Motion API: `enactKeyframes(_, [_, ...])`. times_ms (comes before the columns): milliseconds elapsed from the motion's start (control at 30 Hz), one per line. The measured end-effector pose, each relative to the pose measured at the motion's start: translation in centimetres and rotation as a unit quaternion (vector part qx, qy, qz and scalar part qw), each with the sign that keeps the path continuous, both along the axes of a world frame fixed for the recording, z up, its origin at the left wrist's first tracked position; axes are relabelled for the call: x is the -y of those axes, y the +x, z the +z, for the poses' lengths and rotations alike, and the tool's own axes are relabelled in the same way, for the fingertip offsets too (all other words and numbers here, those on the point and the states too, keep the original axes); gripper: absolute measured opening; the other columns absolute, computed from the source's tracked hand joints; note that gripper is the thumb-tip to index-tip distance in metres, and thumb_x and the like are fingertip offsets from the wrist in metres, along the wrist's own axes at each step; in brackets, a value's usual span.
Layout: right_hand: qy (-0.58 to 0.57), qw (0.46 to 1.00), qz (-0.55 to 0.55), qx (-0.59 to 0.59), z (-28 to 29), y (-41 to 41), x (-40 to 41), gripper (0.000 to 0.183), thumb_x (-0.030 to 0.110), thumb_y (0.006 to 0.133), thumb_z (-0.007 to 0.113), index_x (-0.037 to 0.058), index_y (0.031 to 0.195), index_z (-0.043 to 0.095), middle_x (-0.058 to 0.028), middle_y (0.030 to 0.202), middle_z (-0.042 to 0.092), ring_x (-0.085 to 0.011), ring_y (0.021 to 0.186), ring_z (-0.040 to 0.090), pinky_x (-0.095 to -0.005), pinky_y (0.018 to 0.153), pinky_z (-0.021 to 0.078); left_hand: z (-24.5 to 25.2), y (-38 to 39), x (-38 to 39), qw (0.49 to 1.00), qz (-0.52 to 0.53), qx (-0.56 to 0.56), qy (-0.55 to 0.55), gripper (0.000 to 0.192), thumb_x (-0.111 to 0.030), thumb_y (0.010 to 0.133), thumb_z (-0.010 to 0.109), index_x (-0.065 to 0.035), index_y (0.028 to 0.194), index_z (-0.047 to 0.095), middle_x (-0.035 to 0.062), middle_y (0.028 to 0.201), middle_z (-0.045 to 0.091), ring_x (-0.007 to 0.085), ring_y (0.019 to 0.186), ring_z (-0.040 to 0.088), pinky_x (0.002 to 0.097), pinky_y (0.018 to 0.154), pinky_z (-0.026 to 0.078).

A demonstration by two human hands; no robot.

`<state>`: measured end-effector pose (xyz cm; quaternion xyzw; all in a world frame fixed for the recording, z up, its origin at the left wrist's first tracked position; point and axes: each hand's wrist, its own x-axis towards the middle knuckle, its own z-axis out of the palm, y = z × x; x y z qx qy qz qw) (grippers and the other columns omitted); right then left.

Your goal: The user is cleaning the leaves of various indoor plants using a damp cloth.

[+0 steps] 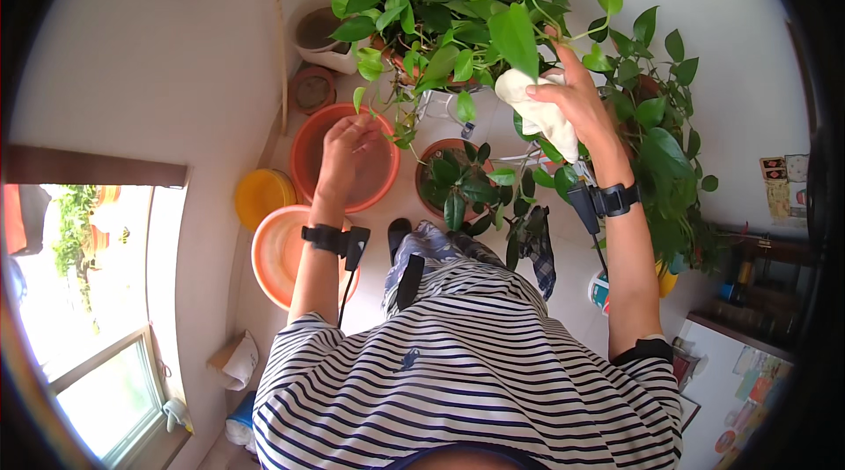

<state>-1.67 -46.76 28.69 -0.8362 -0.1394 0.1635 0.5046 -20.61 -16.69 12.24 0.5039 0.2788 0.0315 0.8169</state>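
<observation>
A leafy pothos plant with trailing vines grows from a terracotta-coloured pot in front of me. My right hand holds a crumpled white cloth against its palm, the index finger reaching up to the stems of a large heart-shaped leaf. Over a big orange plastic basin, my left hand has its fingers bent beside a hanging vine with a small leaf. Whether those fingers pinch the vine cannot be made out. Each wrist carries a black strap with a small cabled device.
Below stands a potted plant with dark leaves. To the left are a yellow bucket and a pale orange basin. Another tall trailing plant grows on the right, beside the wall. An opened window is at far left.
</observation>
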Motion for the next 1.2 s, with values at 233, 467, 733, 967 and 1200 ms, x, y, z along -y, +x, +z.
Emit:
enactKeyframes(233, [0.010,1.000,0.006,-0.027,0.2,-0.8,0.3,0.086,0.000,0.075,0.071,0.0071,0.154,0.035,-0.0153,0.125,0.062,-0.0209,0.101,0.064,-0.0315,0.089,0.0509,-2.1,3.4,1.2,0.978,-0.087,0.140,0.125,0.032,-0.029,0.100,0.057,-0.0047,0.118,0.067,0.0017,0.103,0.071,0.0067,0.086,0.059,0.0226,0.075,0.042])
enactKeyframes(467, [0.053,0.997,0.040,-0.036,-0.9,-2.4,1.1,0.094,0.004,0.076,0.069,0.0141,0.160,0.028,-0.0141,0.137,0.056,-0.0228,0.106,0.058,-0.0331,0.093,0.0473,-2.0,4.6,2.2,0.992,-0.105,0.069,-0.033,0.021,-0.026,0.098,0.064,-0.0064,0.105,0.066,0.0000,0.094,0.071,0.0058,0.074,0.057,0.0215,0.062,0.037])
enactKeyframes(733, [0.172,0.982,0.075,-0.030,-2.3,-4.0,2.0,0.080,0.002,0.083,0.068,0.0054,0.155,0.034,-0.0085,0.137,0.057,-0.0166,0.112,0.058,-0.0287,0.098,0.0445,-2.8,3.8,1.7,0.991,-0.054,0.054,-0.107,0.015,-0.020,0.091,0.068,-0.0060,0.098,0.066,0.0008,0.089,0.070,0.0097,0.077,0.062,0.0258,0.064,0.043])
enactKeyframes(967, [-0.035,0.998,0.058,-0.005,-6.7,-6.3,5.5,0.056,0.000,0.083,0.072,0.0012,0.137,0.056,-0.0091,0.133,0.061,-0.0210,0.113,0.059,-0.0328,0.099,0.0458,-1.6,4.6,-1.1,0.970,0.058,0.039,0.231,0.013,-0.011,0.086,0.067,0.0005,0.092,0.068,0.0068,0.082,0.068,0.0152,0.079,0.064,0.0326,0.072,0.051])
enactKeyframes(1200, [-0.080,0.993,0.075,-0.029,-8.9,-10.4,7.1,0.045,0.007,0.077,0.073,-0.0005,0.122,0.066,-0.0118,0.115,0.071,-0.0222,0.105,0.065,-0.0338,0.094,0.0484,-1.4,9.2,-0.9,0.925,0.074,0.034,0.371,0.022,-0.011,0.081,0.071,-0.0027,0.102,0.072,0.0118,0.092,0.073,0.0250,0.082,0.068,0.0338,0.079,0.051])
